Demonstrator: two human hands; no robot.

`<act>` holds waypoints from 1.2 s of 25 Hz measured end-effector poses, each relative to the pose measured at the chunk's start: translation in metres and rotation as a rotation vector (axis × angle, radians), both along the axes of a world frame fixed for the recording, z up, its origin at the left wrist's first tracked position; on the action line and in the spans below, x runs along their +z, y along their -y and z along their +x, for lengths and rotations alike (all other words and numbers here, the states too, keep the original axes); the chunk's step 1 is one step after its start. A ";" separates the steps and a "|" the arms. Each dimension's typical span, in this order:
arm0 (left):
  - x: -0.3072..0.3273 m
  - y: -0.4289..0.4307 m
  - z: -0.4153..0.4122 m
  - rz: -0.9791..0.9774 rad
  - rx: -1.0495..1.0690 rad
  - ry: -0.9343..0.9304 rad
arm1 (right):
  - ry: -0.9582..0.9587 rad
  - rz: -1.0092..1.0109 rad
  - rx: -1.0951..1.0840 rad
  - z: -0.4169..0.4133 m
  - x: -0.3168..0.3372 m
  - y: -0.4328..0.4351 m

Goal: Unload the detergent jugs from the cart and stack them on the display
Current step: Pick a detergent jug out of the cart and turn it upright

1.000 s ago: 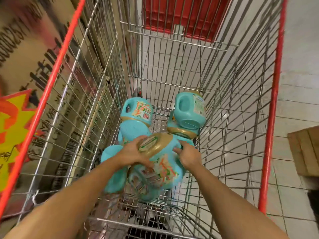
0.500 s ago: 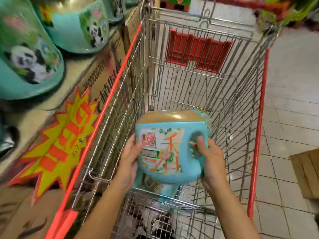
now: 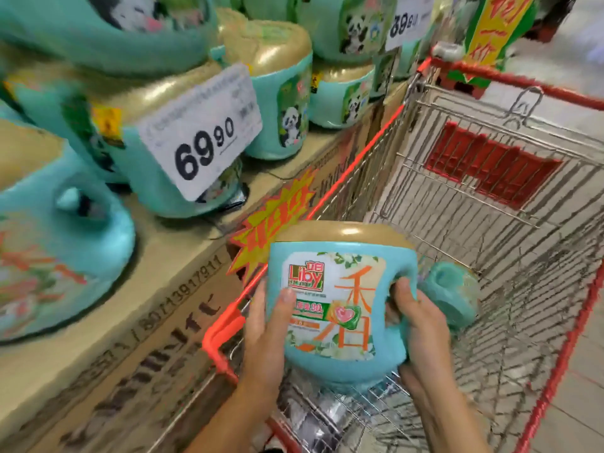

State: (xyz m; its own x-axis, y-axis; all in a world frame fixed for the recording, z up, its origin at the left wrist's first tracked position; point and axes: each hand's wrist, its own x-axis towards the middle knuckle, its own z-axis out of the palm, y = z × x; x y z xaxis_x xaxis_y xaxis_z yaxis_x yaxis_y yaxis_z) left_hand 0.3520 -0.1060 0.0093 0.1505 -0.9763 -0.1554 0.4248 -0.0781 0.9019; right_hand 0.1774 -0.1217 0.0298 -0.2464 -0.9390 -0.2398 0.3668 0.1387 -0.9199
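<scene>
Above the cart (image 3: 483,204), left hand (image 3: 264,331) and right hand (image 3: 416,325) are gripping a teal "Liby" jug (image 3: 340,302); "69.90" tag (image 3: 199,132) beyond the cart's left rim

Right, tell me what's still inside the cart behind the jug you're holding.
One teal jug shows in the cart, beside the right hand. The held jug covers whatever lies below.

Held jug (image 3: 340,305) above cart (image 3: 490,243); display (image 3: 183,256) left.

Both hands, left hand (image 3: 266,325) and right hand (image 3: 416,325), are gripping a teal detergent jug (image 3: 340,299) above the cart (image 3: 490,204), display jugs (image 3: 183,132) sitting at ten o'clock.
</scene>
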 end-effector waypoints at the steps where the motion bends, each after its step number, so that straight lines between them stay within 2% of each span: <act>1: 0.005 -0.011 0.004 -0.008 0.063 -0.008 | 0.012 -0.010 0.061 0.006 0.003 -0.001; 6: 0.030 -0.088 0.029 -0.051 0.344 -0.057 | 0.012 -0.071 0.327 0.051 0.020 -0.027; 10: 0.046 -0.156 0.054 -0.052 0.521 -0.035 | -0.008 -0.144 0.553 0.093 0.035 -0.060; 15: 0.061 -0.234 0.090 -0.032 0.733 -0.006 | 0.054 -0.214 0.779 0.152 0.054 -0.114; 18: 0.079 -0.278 0.111 -0.093 0.782 0.047 | 0.112 -0.210 0.838 0.182 0.071 -0.150; 21: 0.102 -0.319 0.134 -0.173 0.736 0.117 | 0.190 -0.210 0.893 0.208 0.094 -0.183; 24: 0.127 -0.358 0.155 -0.246 0.685 0.214 | 0.209 -0.268 0.936 0.231 0.119 -0.211; 27: 0.146 -0.391 0.179 -0.305 0.720 0.341 | 0.222 -0.357 0.951 0.259 0.140 -0.238; 30: 0.167 -0.417 0.208 -0.278 0.750 0.435 | 0.295 -0.432 0.966 0.289 0.159 -0.261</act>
